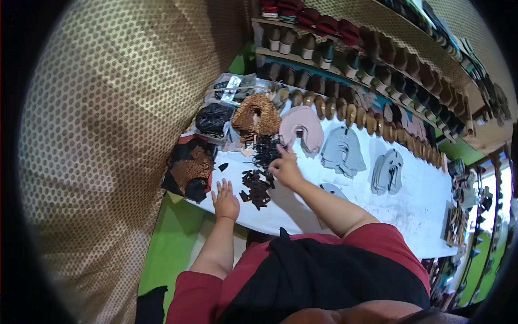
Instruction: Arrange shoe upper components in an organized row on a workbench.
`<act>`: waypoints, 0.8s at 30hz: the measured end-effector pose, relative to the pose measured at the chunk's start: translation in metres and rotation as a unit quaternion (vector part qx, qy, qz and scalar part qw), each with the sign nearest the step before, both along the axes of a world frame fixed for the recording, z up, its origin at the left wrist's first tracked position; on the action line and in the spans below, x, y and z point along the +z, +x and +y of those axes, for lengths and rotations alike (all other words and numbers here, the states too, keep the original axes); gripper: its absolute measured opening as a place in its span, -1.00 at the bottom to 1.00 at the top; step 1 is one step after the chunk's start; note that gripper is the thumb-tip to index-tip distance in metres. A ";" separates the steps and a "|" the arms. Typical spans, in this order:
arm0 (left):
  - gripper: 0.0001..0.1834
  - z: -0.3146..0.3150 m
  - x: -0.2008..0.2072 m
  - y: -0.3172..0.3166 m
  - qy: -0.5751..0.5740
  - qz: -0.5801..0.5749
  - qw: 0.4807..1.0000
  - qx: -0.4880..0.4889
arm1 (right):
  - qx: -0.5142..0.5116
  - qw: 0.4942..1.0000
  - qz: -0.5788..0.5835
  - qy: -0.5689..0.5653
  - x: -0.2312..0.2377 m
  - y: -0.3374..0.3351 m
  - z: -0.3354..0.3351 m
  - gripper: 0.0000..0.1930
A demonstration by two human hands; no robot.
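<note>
My left hand (225,202) rests on the white table's near left part, fingers spread and nothing in them. Close by lies a small black piece (223,167). Over a pile of thin black straps (265,151), my right hand (287,168) points with its index finger stretched out and the thumb apart; I make out nothing held in it. Between the hands is a heap of short dark strips (257,189). Behind the straps sit stacked leopard-print shoe pieces (263,125). To their right are curved pink pieces (301,116) and grey-blue pieces (345,146).
More cut grey-blue pieces (389,167) lie farther right on the white table (399,213). A row of shoe lasts (351,114) lines its back edge, below shelves of shoes (308,45). Black plastic (212,119) and dark and leopard scraps (197,167) lie left, beside a patterned curtain (113,135).
</note>
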State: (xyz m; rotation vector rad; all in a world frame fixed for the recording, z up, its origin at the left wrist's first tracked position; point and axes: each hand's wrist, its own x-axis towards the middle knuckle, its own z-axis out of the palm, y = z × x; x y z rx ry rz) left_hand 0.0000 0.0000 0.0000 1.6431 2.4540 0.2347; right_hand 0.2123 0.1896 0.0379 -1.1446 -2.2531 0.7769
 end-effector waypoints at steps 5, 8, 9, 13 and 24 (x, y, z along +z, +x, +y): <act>-0.31 -0.003 -0.001 0.002 0.017 0.010 1.000 -0.001 | -0.133 0.987 0.033 -0.087 0.001 0.142 0.016 -0.92; -0.29 0.003 -0.003 0.006 0.029 0.019 0.999 -0.012 | -0.284 0.939 0.056 -0.188 -0.044 0.216 0.001 -0.88; -0.29 -0.001 -0.006 0.003 0.028 0.018 0.999 -0.007 | -0.292 0.936 0.058 -0.189 -0.055 0.223 -0.012 -0.88; -0.28 -0.004 -0.011 0.002 0.040 0.012 0.999 -0.008 | -0.339 0.903 -0.082 -0.250 -0.054 0.234 -0.056 -0.84; -0.21 0.022 0.010 0.028 0.049 0.029 0.988 -0.142 | -0.406 0.869 -0.077 -0.273 -0.031 0.190 -0.108 -0.83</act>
